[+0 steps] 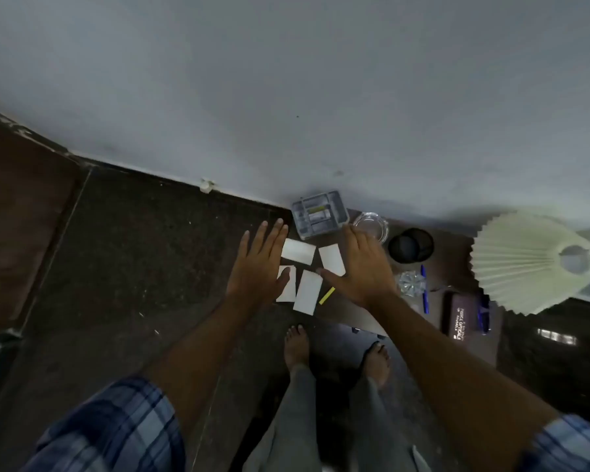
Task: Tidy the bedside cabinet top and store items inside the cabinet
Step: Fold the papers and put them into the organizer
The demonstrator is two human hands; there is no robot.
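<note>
A grey wall backs the dark brown cabinet top (470, 338). Four white rectangular paper cards (298, 251) lie there between the left hand (258, 264) and right hand (363, 267), both flat with fingers spread, gripping nothing.

Scene is dimly lit, colours muted and greyish. Brightest areas are found on the white cards (303, 252) and the pleated lamp shade (525, 264), which is slightly overexposed. A small glare patch is seen on the floor at the right edge (557, 336). Strong wide-angle distortion is noted: the wall line is bent, edges are stretched. Overall softness and compression blur are present; shirt sleeves (116, 434) at the bottom corners are smeared. Shadows are weak and diffuse.
</note>
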